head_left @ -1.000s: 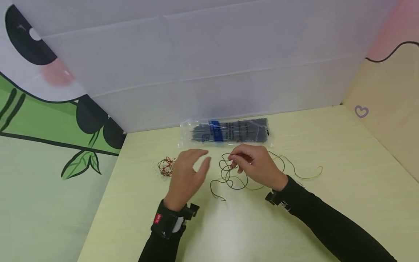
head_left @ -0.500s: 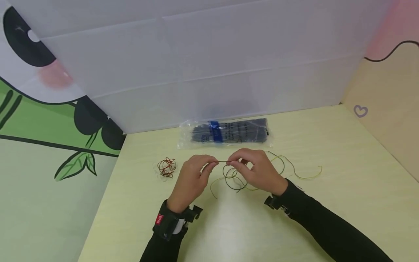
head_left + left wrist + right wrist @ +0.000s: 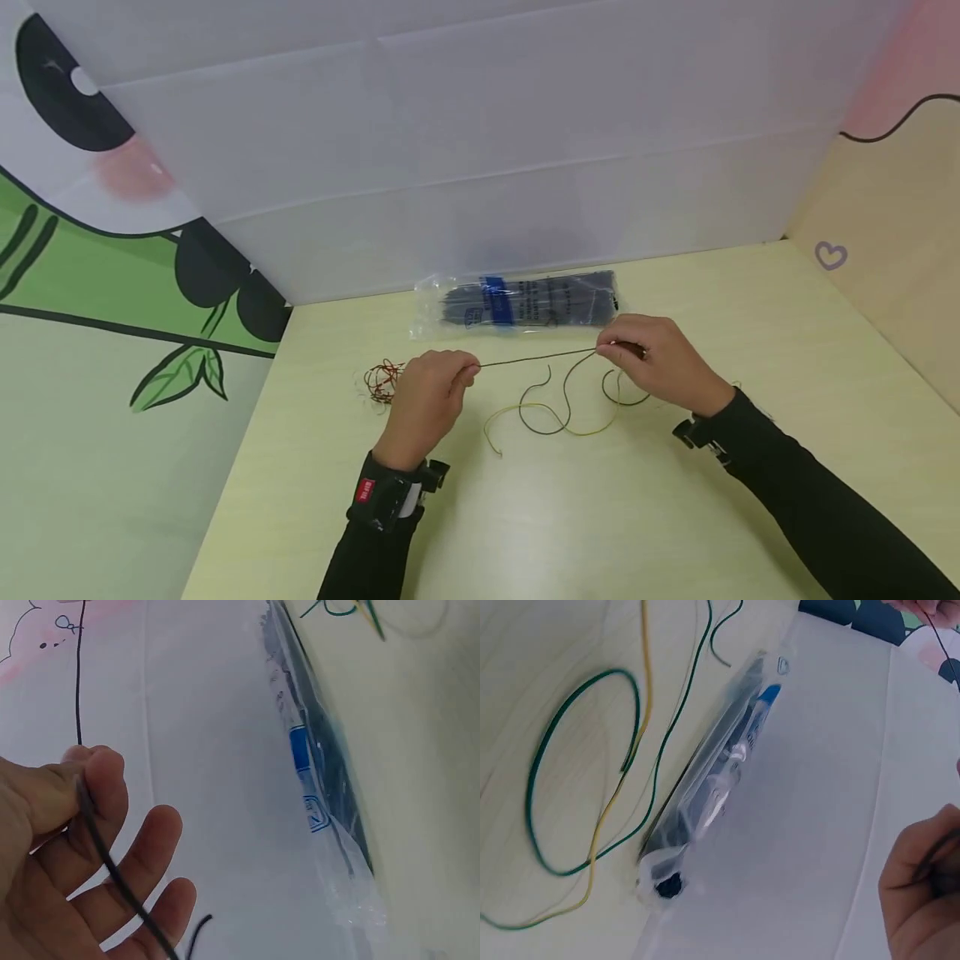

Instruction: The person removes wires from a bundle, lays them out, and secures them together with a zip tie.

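A thin dark wire (image 3: 536, 358) runs nearly straight between the two hands, above the table. Thumb and fingertips of the left hand (image 3: 423, 408) pinch its left part; in the left wrist view a loose end of the black wire (image 3: 131, 896) trails past the palm. The right hand (image 3: 667, 367) pinches the wire on the other side, only partly visible in the right wrist view. Below the hands, a green wire (image 3: 531, 787) lies in loose curves with a yellow wire (image 3: 592, 432). Whether the green and dark lengths are one wire cannot be told.
A clear plastic bag of dark grey zip ties (image 3: 551, 302) lies by the back wall. Left of it sits a tangle of reddish-brown wire (image 3: 381, 382), partly behind the left hand. A printed cloth wall (image 3: 487, 200) borders the pale table (image 3: 525, 517).
The left hand has taken hold of the dark wire. My right hand has moved right and slightly up, drawing the length between the hands out straight. The loops below have loosened.
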`<action>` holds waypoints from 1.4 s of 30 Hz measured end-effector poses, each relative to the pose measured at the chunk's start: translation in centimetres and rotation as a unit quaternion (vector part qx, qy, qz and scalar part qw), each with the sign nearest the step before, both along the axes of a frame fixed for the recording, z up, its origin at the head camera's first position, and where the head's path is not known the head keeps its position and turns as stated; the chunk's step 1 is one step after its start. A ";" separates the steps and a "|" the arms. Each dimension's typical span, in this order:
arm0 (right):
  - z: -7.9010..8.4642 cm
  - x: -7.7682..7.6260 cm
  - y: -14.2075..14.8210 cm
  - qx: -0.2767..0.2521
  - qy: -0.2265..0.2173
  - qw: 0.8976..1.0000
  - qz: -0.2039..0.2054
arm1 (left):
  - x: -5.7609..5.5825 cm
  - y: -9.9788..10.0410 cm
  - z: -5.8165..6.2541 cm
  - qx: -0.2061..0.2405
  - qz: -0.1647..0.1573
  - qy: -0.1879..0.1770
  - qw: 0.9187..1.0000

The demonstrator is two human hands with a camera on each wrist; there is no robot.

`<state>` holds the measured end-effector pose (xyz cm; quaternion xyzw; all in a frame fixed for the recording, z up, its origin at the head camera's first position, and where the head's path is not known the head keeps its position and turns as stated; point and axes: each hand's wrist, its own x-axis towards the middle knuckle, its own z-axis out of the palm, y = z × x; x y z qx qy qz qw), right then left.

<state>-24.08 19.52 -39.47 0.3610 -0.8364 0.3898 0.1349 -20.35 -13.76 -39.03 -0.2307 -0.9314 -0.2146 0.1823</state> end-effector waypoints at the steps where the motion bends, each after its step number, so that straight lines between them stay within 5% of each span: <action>1: -0.2 -0.1 0.7 0.005 -0.012 1.000 -0.006 | -0.1 -0.1 -0.3 -0.007 0.005 -0.002 1.000; 13: -0.7 -0.6 9.0 0.063 -0.106 0.985 -0.121 | -1.2 -0.7 -2.5 -0.033 0.018 0.007 0.999; 19: -1.7 -0.4 10.7 0.104 -0.189 0.965 -0.151 | -1.2 -1.0 -3.3 -0.038 0.045 -0.036 0.998; 23: -2.3 -0.3 11.2 0.147 -0.178 0.957 -0.176 | -1.1 -1.0 -3.7 -0.040 0.062 -0.062 0.995; 30: -3.1 -0.9 10.9 0.188 -0.148 0.955 -0.177 | -0.9 0.2 -4.7 -0.068 0.027 -0.135 0.988; 42: -4.5 -2.2 10.1 0.230 -0.216 0.938 -0.146 | -1.1 2.2 -5.9 -0.125 0.011 -0.181 0.975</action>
